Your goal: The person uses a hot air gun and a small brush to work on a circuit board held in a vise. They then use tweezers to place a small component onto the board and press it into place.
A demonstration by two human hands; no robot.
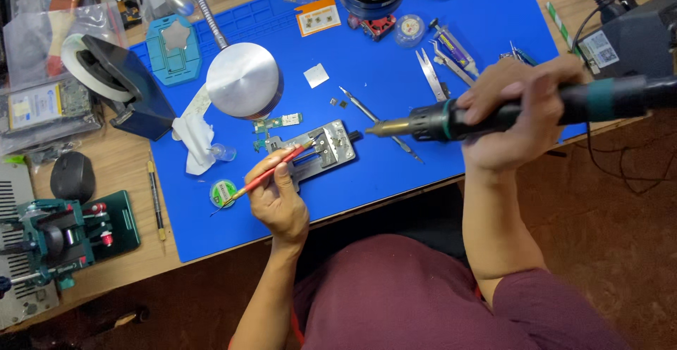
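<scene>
Blue mat (423, 89) on wooden bench; left hand (278, 198) gripping red tweezers (271, 172), right hand (511, 114) clasping hot-air wand (493, 114)

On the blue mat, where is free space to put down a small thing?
Free: the blue mat below the hot-air tool, right of the metal holder; also its near-left corner by the solder reel. Crowded: the far right edge with tweezers.

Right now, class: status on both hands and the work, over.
Left hand grips red tweezers, tips at metal fixture. Right hand holds hot-air tool, nozzle beside fixture. Loose probe lies between.
</scene>
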